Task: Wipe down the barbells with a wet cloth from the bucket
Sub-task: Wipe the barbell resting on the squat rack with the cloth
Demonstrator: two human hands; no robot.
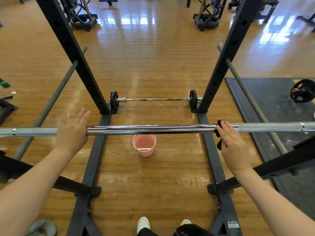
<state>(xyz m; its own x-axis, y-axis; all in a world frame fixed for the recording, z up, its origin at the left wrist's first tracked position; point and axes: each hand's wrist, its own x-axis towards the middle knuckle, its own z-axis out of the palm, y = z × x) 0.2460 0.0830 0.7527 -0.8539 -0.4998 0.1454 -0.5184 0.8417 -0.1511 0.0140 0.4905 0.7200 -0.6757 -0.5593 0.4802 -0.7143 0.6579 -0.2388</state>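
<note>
A long chrome barbell [150, 129] lies across the rack at hip height in front of me. My right hand [231, 142] lies over the bar right of centre and holds a black cloth [218, 145] wrapped round it; cloth ends show above and below my fingers. My left hand [73, 128] is over the bar left of centre, fingers straight and spread, holding nothing. A pink bucket [144, 147] stands on the floor under the bar. A second, shorter barbell [153, 99] with small black plates lies on the floor between the far uprights.
Black rack uprights [75, 62] and base rails [211, 150] frame the spot where I stand. Grey safety rods [49, 103] slope down on both sides. A dark mat with a weight plate [302, 90] lies to the right. Gym machines stand at the back.
</note>
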